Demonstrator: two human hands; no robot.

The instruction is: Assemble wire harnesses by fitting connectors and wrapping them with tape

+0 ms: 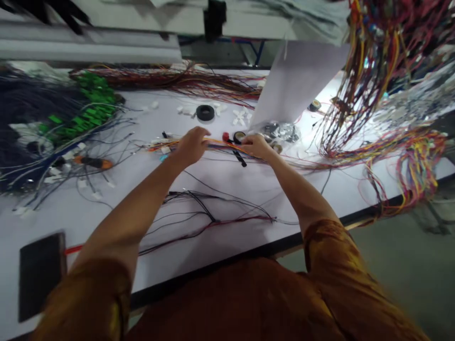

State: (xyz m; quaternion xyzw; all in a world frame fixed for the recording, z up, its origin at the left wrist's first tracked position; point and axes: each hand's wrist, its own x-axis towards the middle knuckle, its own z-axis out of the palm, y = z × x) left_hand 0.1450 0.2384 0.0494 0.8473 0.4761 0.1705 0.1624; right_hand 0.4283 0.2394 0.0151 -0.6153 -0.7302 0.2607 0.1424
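A bundle of thin coloured wires [222,144], orange on top, stretches between my two hands above the white table. My left hand [193,146] is closed around the bundle near its left end, where pale connectors [164,142] show. Farther right, my right hand [256,146] pinches the same wires, with the fingertips partly hidden. From there the wires run right into a large multicoloured bunch [384,149]. Just beyond the wires, between the hands, lie a roll of tape [239,137] and a small red item [225,136]. A black strip [240,158] lies under the wires.
A black tape roll [205,112] and white connectors [241,116] lie behind. Dark wires with green connectors [94,104] pile up at left, near an orange-and-black tool [93,162]. Another branching harness [213,221] lies in front. Wires [369,71] hang at right. A dark flat object [41,274] sits front left.
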